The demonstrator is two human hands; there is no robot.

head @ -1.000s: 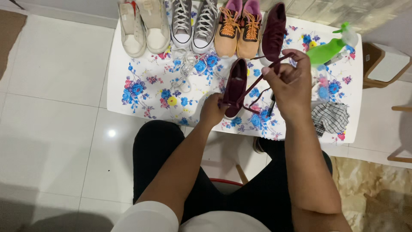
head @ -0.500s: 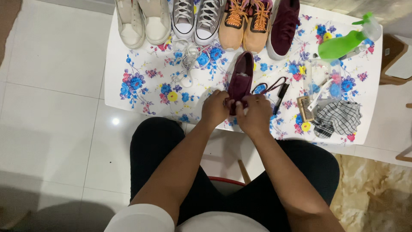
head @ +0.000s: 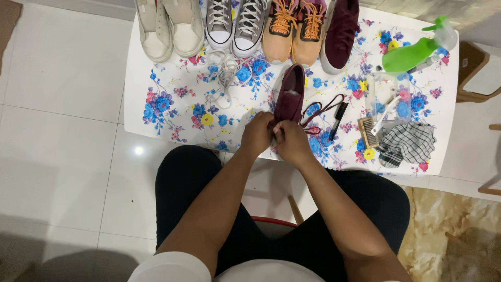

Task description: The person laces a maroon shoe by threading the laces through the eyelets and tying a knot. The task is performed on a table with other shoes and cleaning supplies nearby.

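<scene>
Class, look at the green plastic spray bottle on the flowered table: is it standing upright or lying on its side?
Lying on its side. The green plastic spray bottle rests lengthwise on the flowered table, its trigger head pointing toward the far right corner.

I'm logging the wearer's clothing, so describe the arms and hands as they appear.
Both forearms are bare. The left hand and right hand wear no gloves, and no rings or watch show. White short sleeves cover the upper arms at the bottom edge of the view.
</scene>
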